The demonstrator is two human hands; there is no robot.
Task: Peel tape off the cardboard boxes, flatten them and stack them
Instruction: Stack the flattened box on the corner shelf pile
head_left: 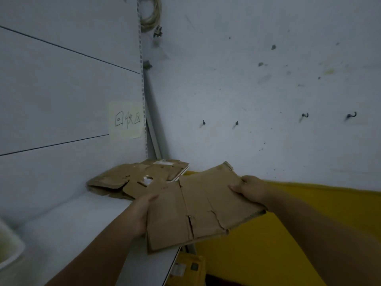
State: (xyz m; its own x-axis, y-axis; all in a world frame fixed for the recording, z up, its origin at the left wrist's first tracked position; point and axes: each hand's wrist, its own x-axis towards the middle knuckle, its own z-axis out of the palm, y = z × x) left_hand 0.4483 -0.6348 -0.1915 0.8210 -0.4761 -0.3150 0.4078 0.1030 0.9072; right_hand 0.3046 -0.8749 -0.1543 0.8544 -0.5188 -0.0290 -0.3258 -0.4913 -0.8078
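A flattened brown cardboard box [202,205] with torn creases is held level in front of me, over the right end of a white shelf [82,223]. My left hand [142,211] grips its left edge, thumb on top. My right hand [247,187] grips its far right edge, fingers on top. Behind it, in the shelf's back corner, lies a stack of flattened boxes [136,178] with white label scraps on top. The held box overlaps the near right part of that stack.
A paper note [126,120] with handwriting is stuck on the shelf's back panel. The grey wall on the right carries several small hooks [305,115]. A yellow surface [309,234] lies below right. A white bin edge [8,248] shows at far left.
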